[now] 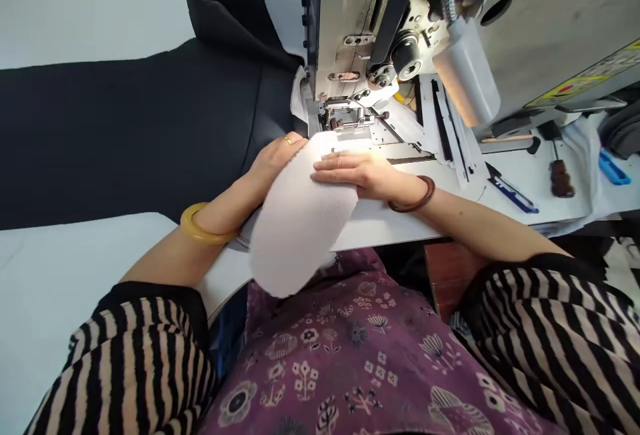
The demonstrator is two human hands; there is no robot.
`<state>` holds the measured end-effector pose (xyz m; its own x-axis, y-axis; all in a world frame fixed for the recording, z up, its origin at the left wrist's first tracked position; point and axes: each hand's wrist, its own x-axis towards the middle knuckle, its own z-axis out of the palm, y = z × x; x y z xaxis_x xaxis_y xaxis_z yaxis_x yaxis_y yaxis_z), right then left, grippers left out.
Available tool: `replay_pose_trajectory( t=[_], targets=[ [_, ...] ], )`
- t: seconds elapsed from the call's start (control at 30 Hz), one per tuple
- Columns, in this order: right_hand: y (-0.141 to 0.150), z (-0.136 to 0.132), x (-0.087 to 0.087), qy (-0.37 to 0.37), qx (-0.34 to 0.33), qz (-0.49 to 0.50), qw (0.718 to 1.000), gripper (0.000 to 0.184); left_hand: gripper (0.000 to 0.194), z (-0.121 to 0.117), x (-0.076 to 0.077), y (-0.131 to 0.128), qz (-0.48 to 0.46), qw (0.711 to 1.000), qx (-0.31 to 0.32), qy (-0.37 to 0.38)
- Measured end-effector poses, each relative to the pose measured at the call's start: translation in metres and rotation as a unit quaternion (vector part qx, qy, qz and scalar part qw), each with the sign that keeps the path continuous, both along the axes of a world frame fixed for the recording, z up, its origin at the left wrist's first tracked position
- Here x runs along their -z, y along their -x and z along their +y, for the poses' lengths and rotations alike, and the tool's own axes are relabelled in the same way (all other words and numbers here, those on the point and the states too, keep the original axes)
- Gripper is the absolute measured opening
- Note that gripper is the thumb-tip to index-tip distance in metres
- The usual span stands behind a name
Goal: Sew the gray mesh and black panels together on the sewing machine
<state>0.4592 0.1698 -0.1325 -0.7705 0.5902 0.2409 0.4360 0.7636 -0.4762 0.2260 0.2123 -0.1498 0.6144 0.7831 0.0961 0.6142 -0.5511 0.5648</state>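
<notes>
A white, finely ribbed fabric piece with a rounded end point(300, 228) slants from the sewing machine's needle area down over the table edge. My left hand point(273, 161) holds its left edge, with the fingertips hidden behind the piece and the palm over the black fabric point(150, 128). Across its upper right part my right hand point(363, 173) lies with the fingers close together, gripping it; the thumb is out of sight. Just beyond both hands is the lit presser foot area point(350, 118) of the sewing machine point(335, 15).
A lamp point(470, 75) hangs right of the machine head. White and black strips point(450, 128) lie on the table beneath it. Farther right are a blue cutter point(513, 188), a brown-handled tool point(561, 176) and a bright blue object point(614, 168). The white table point(50, 288) extends left.
</notes>
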Motion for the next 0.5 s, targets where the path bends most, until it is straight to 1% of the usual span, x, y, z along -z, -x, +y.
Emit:
replay_pose_trajectory(
  t=[0.07,0.13,0.2,0.27,0.33,0.4,0.5],
  targets=[
    [-0.004,0.009,0.021,0.031,-0.047,0.027,0.998,0.032,0.017,0.002,-0.003,-0.002,0.045,0.997,0.039,-0.039],
    [-0.010,0.012,0.029,0.068,-0.063,0.039,0.995,0.028,0.022,0.002,-0.006,-0.004,0.087,0.989,0.075,-0.096],
    [-0.014,0.012,0.027,0.110,-0.070,0.040,0.991,0.026,0.020,0.001,-0.009,-0.005,0.117,0.980,0.084,-0.137],
    [-0.015,0.012,0.022,0.147,-0.077,0.044,0.985,0.024,0.020,-0.001,-0.011,-0.004,0.126,0.980,0.058,-0.145],
    [-0.015,0.013,0.017,0.171,-0.091,0.053,0.980,0.022,0.034,-0.003,-0.012,-0.003,0.124,0.979,0.042,-0.154],
    [-0.015,0.013,0.015,0.177,-0.103,0.069,0.976,0.020,0.041,-0.003,-0.010,0.000,0.118,0.973,0.064,-0.188],
    [-0.014,0.011,0.017,0.160,-0.099,0.085,0.978,0.019,0.036,-0.001,-0.006,0.003,0.112,0.954,0.115,-0.255]
  ],
)
